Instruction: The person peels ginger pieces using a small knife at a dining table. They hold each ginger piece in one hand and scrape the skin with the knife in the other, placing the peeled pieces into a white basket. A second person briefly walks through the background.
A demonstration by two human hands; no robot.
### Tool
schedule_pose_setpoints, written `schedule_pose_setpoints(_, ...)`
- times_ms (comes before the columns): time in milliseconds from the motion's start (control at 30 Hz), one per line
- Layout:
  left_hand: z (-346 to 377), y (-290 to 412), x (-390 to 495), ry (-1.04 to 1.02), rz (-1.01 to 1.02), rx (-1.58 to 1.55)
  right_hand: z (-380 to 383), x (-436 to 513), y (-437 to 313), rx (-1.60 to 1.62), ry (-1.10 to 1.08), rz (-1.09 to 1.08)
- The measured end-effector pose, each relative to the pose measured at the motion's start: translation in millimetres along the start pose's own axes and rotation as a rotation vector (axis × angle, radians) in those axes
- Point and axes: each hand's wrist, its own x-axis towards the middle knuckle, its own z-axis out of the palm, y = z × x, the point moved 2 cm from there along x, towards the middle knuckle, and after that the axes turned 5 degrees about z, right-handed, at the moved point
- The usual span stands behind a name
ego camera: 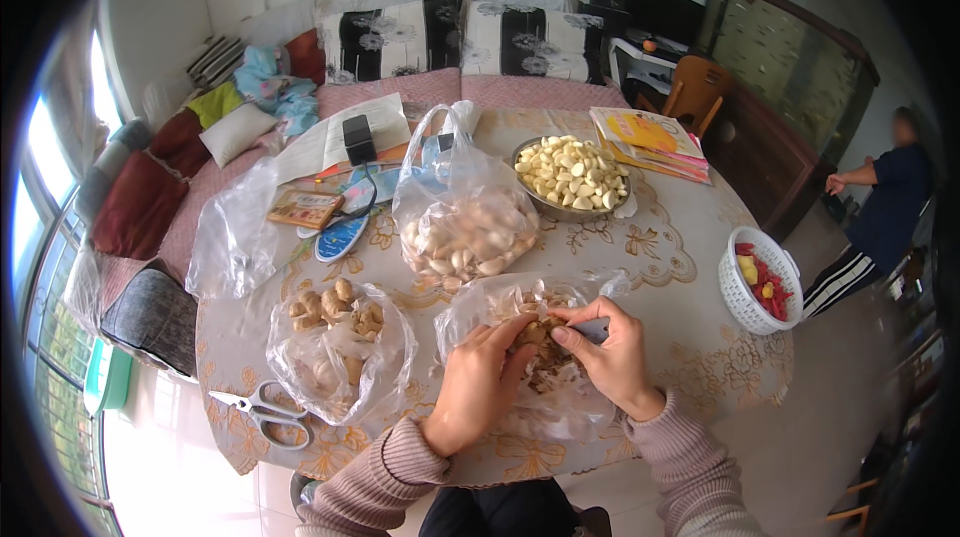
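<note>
My left hand (480,368) is closed around a piece of ginger root (534,334). In my right hand (611,357) is a small grey blade-like tool (592,330), its working end at the ginger and partly hidden by my fingers. Both hands are over an open plastic bag (559,421) that holds peelings and papery skins (551,372). To the left, another open plastic bag (397,357) contains ginger pieces (334,303). Beyond my hands stands a plastic bag of unpeeled garlic (469,237), with a metal bowl of peeled garlic cloves (574,173) at its right.
Grey-handled scissors (270,411) lie at the table's near left edge. A white basket (757,282) with red peppers and yellow pieces stands at the right. Booklets (652,139), a crumpled plastic bag (236,237) and a black device (358,138) are farther back. A person (889,192) stands beyond the table's right side.
</note>
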Motion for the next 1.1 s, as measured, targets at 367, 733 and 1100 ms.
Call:
schedule_pose_setpoints(367,-1,-3,2,-0.024,0.043,-0.014,-9,2,21,0.135,0.020,0.251)
schedule_pose_setpoints(733,-1,-5,3,0.022,0.004,0.004,-14,9,15,0.152,-0.044,0.150)
schedule_pose_setpoints(1100,9,-16,-4,-0.132,-0.126,-0.397,0,13,-6,0.170,-0.127,-0.013)
